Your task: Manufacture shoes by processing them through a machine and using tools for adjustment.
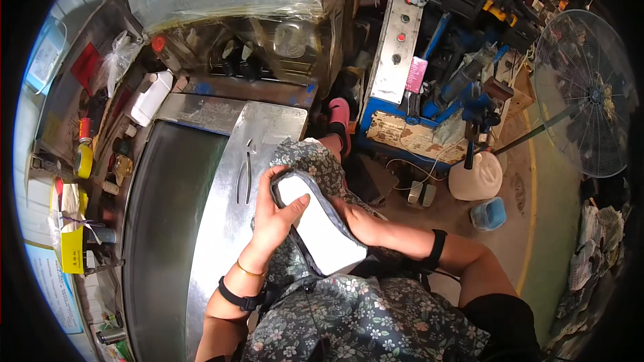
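Note:
Over my lap I hold a shoe upper (322, 231) with its white, sole-shaped bottom facing up and dark grey fabric around its edge. My left hand (272, 218) grips the far end, thumb pressed on the white face and fingers wrapped round the outer side. On the right side, my right hand (362, 223) holds the fabric edge; some of its fingertips are hidden behind the upper. A pair of pliers (248, 177) lies on the metal plate (221, 211), left of my left hand.
A dark belt-like surface (168, 228) runs along the left, beside a shelf with a white bottle (149, 98) and yellow tape (84, 161). At right stand a blue-framed machine (402, 137), a plastic jug (475, 175), a blue tub (488, 214) and a large fan (594, 94).

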Motion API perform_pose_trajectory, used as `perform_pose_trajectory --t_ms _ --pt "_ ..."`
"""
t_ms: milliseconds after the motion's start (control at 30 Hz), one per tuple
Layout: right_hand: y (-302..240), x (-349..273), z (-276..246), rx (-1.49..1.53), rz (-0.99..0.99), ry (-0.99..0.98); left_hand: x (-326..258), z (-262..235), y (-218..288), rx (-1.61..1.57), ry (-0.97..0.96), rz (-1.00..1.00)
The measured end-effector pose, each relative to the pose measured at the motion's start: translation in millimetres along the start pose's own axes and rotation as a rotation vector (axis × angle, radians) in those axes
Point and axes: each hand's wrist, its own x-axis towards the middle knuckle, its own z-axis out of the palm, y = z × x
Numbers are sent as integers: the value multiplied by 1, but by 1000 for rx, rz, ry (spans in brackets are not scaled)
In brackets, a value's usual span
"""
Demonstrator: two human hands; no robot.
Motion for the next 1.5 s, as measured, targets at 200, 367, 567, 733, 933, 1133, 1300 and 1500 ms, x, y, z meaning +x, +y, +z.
perform_pose_trajectory --t_ms 200,367,567,733,933,1133,1300,1500 --pt "0 10 3 -1418 -674 228 11 -8 -14 105 13 71" --pt "-24 15 26 -1577 -665 471 21 -9 -25 218 62 76" --pt "-25 -4 -32 -144 -1 -278 21 -7 -18 258 7 98" --pt "33 -29 -10 -624 -299 17 14 -4 -9 210 54 106" --pt "28 -4 3 -40 -404 -50 10 -19 -28 -801 20 -114" --pt "12 -13 50 -533 -449 43 -16 -1 9 1285 415 26" --pt "27 -5 54 -365 -534 67 -15 -53 -21 514 -19 33" --pt "37 -11 54 -343 -588 126 -73 -1 31 923 -5 -398"
